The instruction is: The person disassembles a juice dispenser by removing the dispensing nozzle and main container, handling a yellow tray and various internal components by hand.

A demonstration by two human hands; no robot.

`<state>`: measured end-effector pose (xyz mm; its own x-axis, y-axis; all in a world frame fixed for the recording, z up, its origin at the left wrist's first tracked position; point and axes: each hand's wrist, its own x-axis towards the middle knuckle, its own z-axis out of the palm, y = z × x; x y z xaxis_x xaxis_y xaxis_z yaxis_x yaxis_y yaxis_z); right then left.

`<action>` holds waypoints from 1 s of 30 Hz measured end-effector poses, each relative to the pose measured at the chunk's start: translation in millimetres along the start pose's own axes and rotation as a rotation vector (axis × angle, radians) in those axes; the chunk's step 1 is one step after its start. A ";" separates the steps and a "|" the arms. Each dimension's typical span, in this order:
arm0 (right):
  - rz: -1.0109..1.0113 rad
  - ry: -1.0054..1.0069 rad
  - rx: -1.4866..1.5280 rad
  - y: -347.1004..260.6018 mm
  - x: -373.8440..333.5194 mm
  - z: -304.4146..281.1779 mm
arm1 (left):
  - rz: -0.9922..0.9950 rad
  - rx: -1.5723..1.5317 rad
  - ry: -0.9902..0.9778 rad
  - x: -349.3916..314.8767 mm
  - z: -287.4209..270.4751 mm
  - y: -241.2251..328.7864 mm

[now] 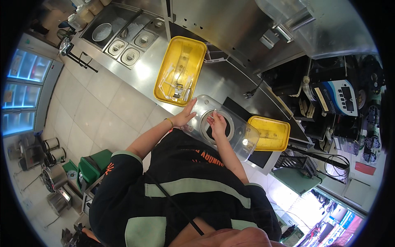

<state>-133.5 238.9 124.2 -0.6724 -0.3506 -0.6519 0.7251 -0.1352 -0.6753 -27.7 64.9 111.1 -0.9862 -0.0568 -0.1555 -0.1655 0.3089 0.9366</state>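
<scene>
1. Two bare hands, which I follow from a distance, work at a clear box (240,143) at the front of the steel worktop (224,78), close to the wearer's dark shirt (177,160).
2. Left grip (184,117): fingers extended and spread, laid along the box's left end; I see nothing enclosed by them.
3. Right grip (218,124): above the round ring (231,132) in the box's face, fingers bent toward the thumb. I cannot tell how tightly they close, or whether they pinch anything.
4. Box: rounded corners, its length slanting from upper left to lower right in my view, partly over a black mat (236,108). Dark colour shows through the ring.
5. Large yellow tray (166,68): just beyond the left grip, bearing white and metallic parts.
6. Small yellow tray (269,120): beside the box's right end, partly behind its clear wall as I see it.
7. Behind the box, I note a black plug (248,94) on the worktop; farther left, lidded pans (131,56) and a bowl (102,32) of pale pieces.
</scene>
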 end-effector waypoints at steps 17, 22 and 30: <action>-0.100 0.028 -0.008 8.8 -1.5 -1.5 | 0.016 0.051 0.014 2.0 -1.9 -0.8; -0.097 0.015 -0.053 5.6 -5.6 4.4 | -0.128 0.104 0.037 31.1 -25.5 4.6; -0.091 0.010 -0.028 10.1 -2.3 3.3 | 0.054 0.034 0.174 60.8 -9.5 22.8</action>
<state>-124.1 235.2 120.0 -0.7370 -0.3286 -0.5907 0.6565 -0.1400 -0.7412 -91.4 59.4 126.0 -0.9784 -0.2017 -0.0461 -0.1155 0.3474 0.9306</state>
